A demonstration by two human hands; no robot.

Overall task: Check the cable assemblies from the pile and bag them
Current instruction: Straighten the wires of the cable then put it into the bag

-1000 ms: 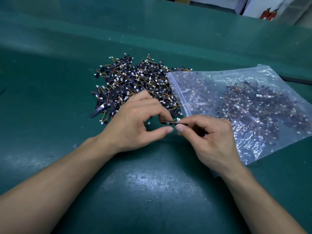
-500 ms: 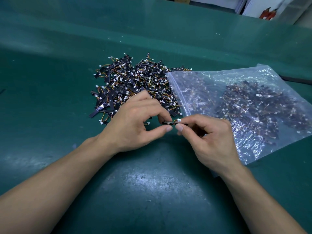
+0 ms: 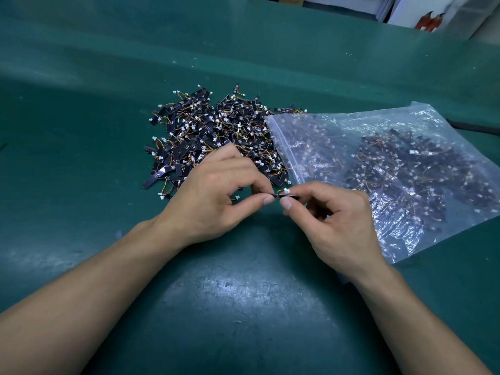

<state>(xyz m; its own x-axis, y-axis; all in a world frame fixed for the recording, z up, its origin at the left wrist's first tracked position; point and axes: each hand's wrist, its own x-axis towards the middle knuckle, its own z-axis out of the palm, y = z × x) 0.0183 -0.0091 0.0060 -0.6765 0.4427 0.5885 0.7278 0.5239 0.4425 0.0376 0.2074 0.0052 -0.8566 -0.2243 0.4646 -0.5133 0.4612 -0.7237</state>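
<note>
Where the one being checked sits: a single cable piece, held just above the desk, on the near side of the pile.
Left hand: thumb and forefinger pinching its left end.
Right hand: pinching the other end, right by the white plug.
Pile: loose heap toward the far edge, touching the bag's mouth.
Bag: clear zip bag lying flat toward the right edge, loads already inside.

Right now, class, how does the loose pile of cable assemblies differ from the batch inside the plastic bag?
The pile lies uncovered on the green mat; the batch sits inside the clear bag. The pile shows crisp orange wires; the batch looks hazy behind plastic. Both are black strips with white plugs.
</note>
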